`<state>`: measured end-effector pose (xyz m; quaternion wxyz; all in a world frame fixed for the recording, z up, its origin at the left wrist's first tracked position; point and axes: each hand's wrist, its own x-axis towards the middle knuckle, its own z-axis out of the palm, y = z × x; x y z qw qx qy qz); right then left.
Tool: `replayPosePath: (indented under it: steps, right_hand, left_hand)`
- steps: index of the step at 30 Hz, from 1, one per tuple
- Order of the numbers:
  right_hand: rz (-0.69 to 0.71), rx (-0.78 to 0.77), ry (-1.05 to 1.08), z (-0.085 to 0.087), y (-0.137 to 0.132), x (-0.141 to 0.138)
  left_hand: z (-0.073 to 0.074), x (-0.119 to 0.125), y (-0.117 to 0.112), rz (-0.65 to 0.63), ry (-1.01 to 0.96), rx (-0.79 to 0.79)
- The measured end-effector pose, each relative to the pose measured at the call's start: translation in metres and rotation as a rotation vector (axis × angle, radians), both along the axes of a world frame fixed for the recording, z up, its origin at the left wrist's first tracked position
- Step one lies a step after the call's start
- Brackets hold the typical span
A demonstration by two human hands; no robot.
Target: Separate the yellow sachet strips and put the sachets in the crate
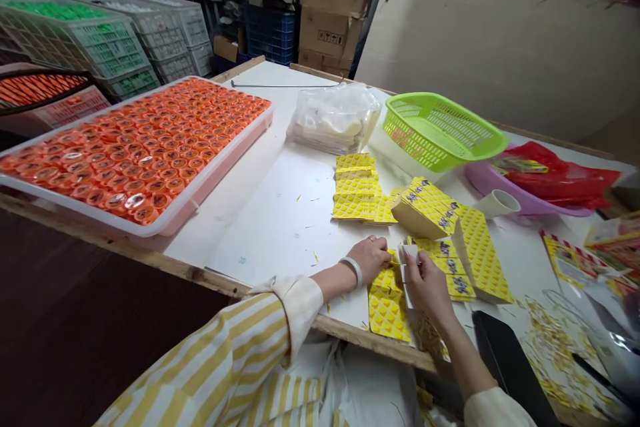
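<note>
My left hand, with a bracelet at the wrist and a ring, pinches the edge of a yellow patterned card sheet at the table's near edge. My right hand is closed on a small white piece at the top of the same sheet. Just beyond my hands stand stacks of yellow folded cards and flat yellow sheets. Both sleeves are yellow and white striped.
A pink tray full of orange capped pieces fills the left of the white table. A clear plastic bag, a green basket, a purple bowl with red bags, a white cup and paper scraps lie around.
</note>
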<state>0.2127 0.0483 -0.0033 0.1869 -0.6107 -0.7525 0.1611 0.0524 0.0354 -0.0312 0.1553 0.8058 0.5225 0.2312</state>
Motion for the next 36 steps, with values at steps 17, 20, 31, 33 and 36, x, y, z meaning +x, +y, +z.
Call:
replayPosePath:
  steps: [17, 20, 31, 33, 36]
  right_hand:
    - [0.136, -0.117, -0.726, 0.024, -0.001, -0.038]
    - [0.17, -0.116, -0.727, 0.022, 0.0, -0.04]
    - [0.244, -0.023, -0.729, 0.016, 0.004, -0.043]
    - [0.275, -0.02, -0.796, 0.018, 0.003, -0.044]
    - [0.304, -0.041, -0.841, 0.02, 0.004, -0.045]
  left_hand:
    - [0.003, -0.019, 0.0, 0.005, -0.121, -0.126]
    - [0.004, -0.018, -0.001, 0.028, -0.142, -0.137]
    - [0.003, -0.02, 0.0, -0.001, -0.183, -0.159]
    - [0.007, -0.021, -0.002, -0.003, -0.189, -0.164]
    - [0.017, -0.023, -0.014, 0.046, -0.192, -0.134]
